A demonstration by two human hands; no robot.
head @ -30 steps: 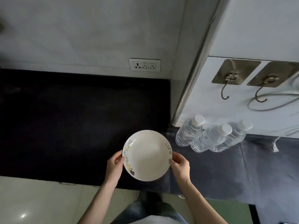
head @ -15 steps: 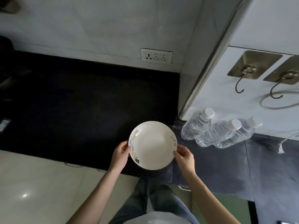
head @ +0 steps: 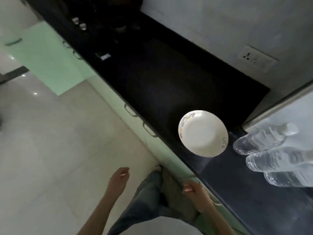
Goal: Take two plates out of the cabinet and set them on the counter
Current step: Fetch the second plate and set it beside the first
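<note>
A white plate (head: 202, 133) with small coloured drawings on its rim lies flat on the black counter (head: 160, 78), close to the counter's front edge. Neither hand touches it. My left hand (head: 118, 179) hangs below the counter over the floor, fingers loosely curled, holding nothing. My right hand (head: 194, 192) is near the cabinet front under the counter, fingers curled, also empty. The pale green cabinet fronts (head: 135, 122) with metal handles run beneath the counter; all look closed.
Three clear water bottles (head: 271, 153) lie on their sides just right of the plate. A dark stove (head: 105, 22) sits at the counter's far left. A wall socket (head: 255, 60) is behind. A white appliance with a metal handle (head: 277, 106) stands at right.
Both hands have let go of the plate, which now rests on the counter, and dropped back toward my body. The view has swung left and tilted.
</note>
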